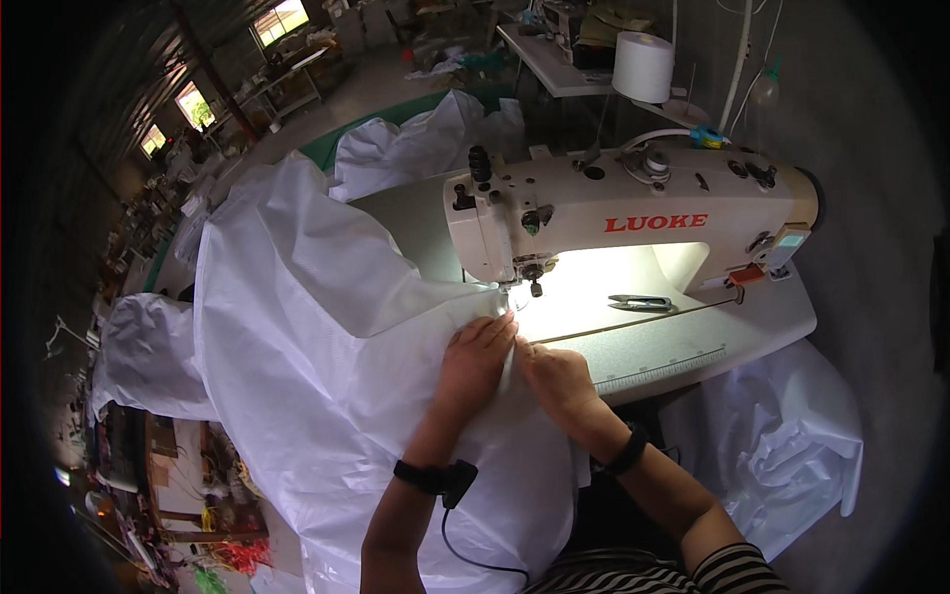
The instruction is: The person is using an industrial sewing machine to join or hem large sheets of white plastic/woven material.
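A large sheet of white woven fabric (307, 297) spreads over the left of the sewing table, its edge running under the needle area of a white sewing machine (574, 203). On that fabric, just in front of the presser foot, my left hand (473, 364) lies flat with its fingers stretched out. Close on its right, my right hand (556, 381) is closed, thumb and forefinger pinching the fabric's edge. The needle tip is hard to make out beside the fingertips. A pair of thread snips (640, 303) rests on the lit machine bed, to the right of both hands.
A white thread cone (643, 67) stands behind the machine. The table (683, 354) carries a printed ruler along its near edge. More white sheeting (782, 441) hangs at the lower right, and another heap (426, 144) lies behind. A cable runs from my left wristband.
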Demonstrator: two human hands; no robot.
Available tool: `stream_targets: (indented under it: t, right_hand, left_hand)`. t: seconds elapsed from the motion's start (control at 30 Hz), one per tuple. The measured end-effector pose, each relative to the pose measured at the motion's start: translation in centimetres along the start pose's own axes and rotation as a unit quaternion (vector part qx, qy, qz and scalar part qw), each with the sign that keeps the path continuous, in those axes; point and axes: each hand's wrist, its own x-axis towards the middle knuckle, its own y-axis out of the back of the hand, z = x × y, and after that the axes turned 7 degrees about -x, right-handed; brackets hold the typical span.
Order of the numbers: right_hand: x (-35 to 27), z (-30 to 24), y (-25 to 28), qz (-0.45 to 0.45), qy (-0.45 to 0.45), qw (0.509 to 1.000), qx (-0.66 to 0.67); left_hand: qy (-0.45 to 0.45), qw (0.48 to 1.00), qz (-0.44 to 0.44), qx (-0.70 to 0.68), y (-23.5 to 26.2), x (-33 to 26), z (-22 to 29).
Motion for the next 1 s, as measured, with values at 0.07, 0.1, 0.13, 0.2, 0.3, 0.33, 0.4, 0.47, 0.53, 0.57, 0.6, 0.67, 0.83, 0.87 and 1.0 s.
stream_targets:
  t: [0.07, 0.1, 0.13, 0.2, 0.3, 0.33, 0.4, 0.47, 0.53, 0.57, 0.6, 0.67, 0.83, 0.87, 1.0]
  right_hand:
    - [-0.2, -0.2, 0.1, -0.039, -0.004, 0.999, -0.019]
    - [-0.2, -0.3, 0.1, -0.042, -0.01, 0.999, -0.02]
    - [-0.2, -0.6, 0.1, -0.043, -0.014, 0.999, -0.015]
    - [-0.2, -1.0, 0.1, -0.042, -0.018, 0.999, -0.011]
    - [0.1, -1.4, -0.3, -0.062, -0.027, 0.996, -0.066]
    - [0.2, -1.4, -0.4, -0.05, -0.025, 0.996, -0.07]
    - [0.4, -1.4, -0.7, -0.038, -0.025, 0.996, -0.072]
    - [0.7, -1.5, -0.9, 0.0, -0.03, 0.997, -0.072]
    - [0.9, -1.6, -1.1, -0.024, -0.037, 0.998, -0.046]
    - [0.9, -1.6, -1.2, -0.027, -0.037, 0.997, -0.055]
    - [1.0, -1.6, -1.2, -0.033, -0.04, 0.998, -0.048]
    - [1.4, -1.5, -1.5, -0.021, -0.053, 0.998, -0.04]
    - [2.9, -0.9, -2.0, -0.003, -0.057, 0.998, -0.002]
    - [3.1, -0.8, -1.9, -0.011, -0.053, 0.998, -0.018]
    - [2.3, -0.5, -0.5, -0.055, -0.067, 0.996, 0.031]
  left_hand:
    - [-0.002, 1.0, -0.017, -0.006, 0.2, 0.0, -0.2]
    - [-0.007, 1.0, -0.011, -0.008, 0.3, 0.0, -0.3]
    - [-0.009, 1.0, -0.021, -0.013, 0.3, 0.1, -0.5]
    - [-0.012, 1.0, -0.02, -0.013, 0.4, 0.2, -0.7]
    - [-0.011, 0.999, -0.028, -0.016, 0.4, 0.3, -1.0]
    - [-0.005, 0.999, -0.032, -0.019, 0.4, 0.3, -1.1]
    - [-0.02, 0.999, -0.036, 0.023, 0.5, 0.5, -1.3]
    - [-0.019, 0.999, -0.047, 0.001, 0.5, 0.8, -1.5]
    - [-0.015, 0.999, -0.049, -0.019, 0.5, 1.0, -1.7]
    - [-0.016, 0.999, -0.046, -0.023, 0.5, 1.1, -1.9]
    - [-0.016, 0.999, -0.042, -0.026, 0.3, 1.1, -2.1]
    - [-0.009, 0.999, -0.047, -0.011, 0.0, 1.2, -2.6]
    - [0.009, 0.998, -0.047, -0.028, -0.1, 2.2, -4.8]
    - [-0.002, 0.997, -0.063, -0.045, 0.2, 2.6, -5.1]
    - [-0.042, 0.998, -0.054, -0.005, 1.9, 3.1, -3.2]
